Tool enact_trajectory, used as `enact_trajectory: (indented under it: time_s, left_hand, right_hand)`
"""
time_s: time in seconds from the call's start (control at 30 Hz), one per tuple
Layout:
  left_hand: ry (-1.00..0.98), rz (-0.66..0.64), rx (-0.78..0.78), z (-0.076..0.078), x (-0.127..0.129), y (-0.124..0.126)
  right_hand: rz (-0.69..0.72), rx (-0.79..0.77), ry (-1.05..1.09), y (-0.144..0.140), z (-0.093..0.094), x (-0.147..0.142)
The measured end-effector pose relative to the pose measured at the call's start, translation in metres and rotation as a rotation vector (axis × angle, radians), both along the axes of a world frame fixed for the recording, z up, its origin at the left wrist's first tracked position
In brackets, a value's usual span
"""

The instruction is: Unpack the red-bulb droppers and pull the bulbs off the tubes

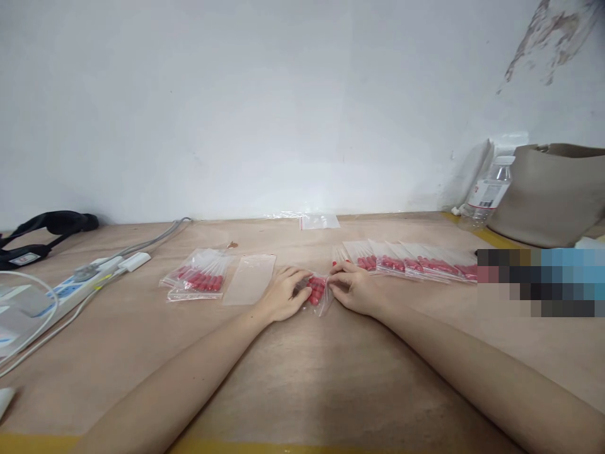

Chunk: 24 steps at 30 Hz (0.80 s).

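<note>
A small clear plastic bag [323, 306] holding red-ended pieces lies on the table between my hands. My left hand [285, 296] has its thumb and fingers closed around the bag's left side. At the right edge, my right hand [355, 290] pinches the plastic between thumb and fingers. Loose red-tipped sticks [334, 263] show just behind the right hand, partly hidden by it. Beside my left hand, a flat translucent bag [249, 280] lies on the table. Further left is a stack of filled bags [201, 279]. A row of overlapping filled bags [413, 261] extends to the right.
Another clear bag [320, 222] lies near the wall. At left are a power strip [70, 291] with cables and a black strap-like object [57, 222]. A plastic bottle [489, 189] leans by a grey-brown container [548, 195] at right. A blurred patch covers the right edge.
</note>
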<state>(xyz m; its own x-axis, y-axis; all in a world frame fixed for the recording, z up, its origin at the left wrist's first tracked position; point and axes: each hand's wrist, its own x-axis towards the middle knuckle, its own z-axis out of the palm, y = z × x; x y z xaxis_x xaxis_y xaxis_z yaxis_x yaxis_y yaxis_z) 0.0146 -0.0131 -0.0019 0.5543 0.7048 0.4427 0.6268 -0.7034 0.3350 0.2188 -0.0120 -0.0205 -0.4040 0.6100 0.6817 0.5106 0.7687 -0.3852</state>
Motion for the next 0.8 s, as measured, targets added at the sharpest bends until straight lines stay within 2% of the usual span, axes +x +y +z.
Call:
enact_trajectory:
  time_s: [0.1, 0.2, 0.3, 0.5, 0.8]
  left_hand:
    - [0.062, -0.016, 0.008, 0.0017, -0.0039, -0.0020]
    - [0.078, -0.062, -0.009, 0.0036, -0.0055, -0.0043]
    - [0.079, -0.078, -0.023, 0.0040, -0.0053, -0.0061]
    - [-0.007, -0.058, -0.041, 0.0018, -0.0040, -0.0052]
    - [-0.062, -0.040, -0.084, 0.0039, -0.0055, -0.0028]
  right_hand:
    - [-0.062, 0.032, -0.102, -0.0009, 0.0005, 0.0008]
    - [-0.207, 0.070, -0.188, -0.0026, 0.0023, 0.0002]
    - [-0.286, 0.018, -0.213, -0.0044, 0.0032, -0.0019]
    - [-0.133, -0.262, -0.059, -0.0058, 0.0019, -0.0052]
    - [-0.115, -0.535, 0.065, -0.0083, 0.0071, -0.0055]
